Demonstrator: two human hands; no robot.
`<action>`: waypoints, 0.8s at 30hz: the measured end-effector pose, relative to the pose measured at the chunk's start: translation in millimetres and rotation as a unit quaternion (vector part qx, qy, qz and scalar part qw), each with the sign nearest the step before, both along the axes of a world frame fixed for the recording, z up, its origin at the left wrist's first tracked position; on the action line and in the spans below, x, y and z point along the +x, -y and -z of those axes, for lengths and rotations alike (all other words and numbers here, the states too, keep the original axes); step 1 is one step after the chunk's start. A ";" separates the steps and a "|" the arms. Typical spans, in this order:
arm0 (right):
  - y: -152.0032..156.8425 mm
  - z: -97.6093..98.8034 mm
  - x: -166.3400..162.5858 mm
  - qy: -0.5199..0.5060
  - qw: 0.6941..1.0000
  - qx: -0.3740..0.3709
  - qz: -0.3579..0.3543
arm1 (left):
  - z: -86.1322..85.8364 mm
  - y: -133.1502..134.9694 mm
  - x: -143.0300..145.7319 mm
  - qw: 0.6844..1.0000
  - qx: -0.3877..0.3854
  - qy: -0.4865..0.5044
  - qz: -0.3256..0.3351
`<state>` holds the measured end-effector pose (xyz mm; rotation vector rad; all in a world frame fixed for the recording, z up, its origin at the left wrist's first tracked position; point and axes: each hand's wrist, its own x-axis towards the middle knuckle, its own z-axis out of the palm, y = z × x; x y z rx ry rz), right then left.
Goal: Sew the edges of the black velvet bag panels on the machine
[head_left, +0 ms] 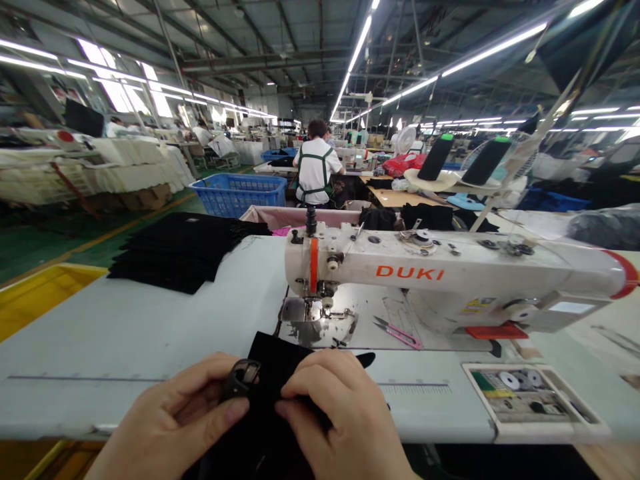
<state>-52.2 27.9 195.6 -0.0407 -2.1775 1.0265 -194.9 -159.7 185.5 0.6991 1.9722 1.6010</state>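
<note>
At the table's near edge, my left hand pinches a black plastic buckle between thumb and fingers. My right hand is closed on a piece of black fabric that runs from the buckle under my fingers. The fabric drapes over the table edge toward me. Just beyond it stands a white DUKI sewing machine, its needle and presser foot a short way behind my hands.
Pink-handled thread snips lie on the machine bed. A tray of bobbins sits at right. A stack of black fabric pieces lies at the table's far left. A person in a white shirt sits ahead beside a blue basket.
</note>
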 end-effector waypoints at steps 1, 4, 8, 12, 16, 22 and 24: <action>0.1 0.7 0.3 -0.005 1.000 0.008 0.001 | -0.6 -0.9 -0.3 1.000 0.012 0.010 0.015; 0.2 1.6 1.1 0.002 1.000 0.009 0.002 | -1.3 -2.7 -1.6 0.999 0.015 0.021 0.045; -0.9 0.0 1.2 0.071 0.997 -0.028 0.014 | 4.4 1.5 -6.0 0.998 -0.018 -0.019 0.051; -1.4 -1.3 1.1 0.088 0.996 -0.031 0.006 | 7.4 8.0 -8.3 0.995 -0.046 -0.076 0.034; 0.0 -0.6 0.4 0.081 0.996 -0.041 0.019 | 0.7 8.8 -5.8 0.991 -0.071 -0.114 0.012; -0.1 -3.1 -2.8 0.088 0.996 -0.025 -0.009 | -2.9 3.6 -1.4 0.990 -0.063 -0.126 -0.011; -0.1 -4.7 -3.3 0.081 0.996 -0.026 -0.010 | -4.3 1.8 0.3 0.988 -0.060 -0.138 -0.012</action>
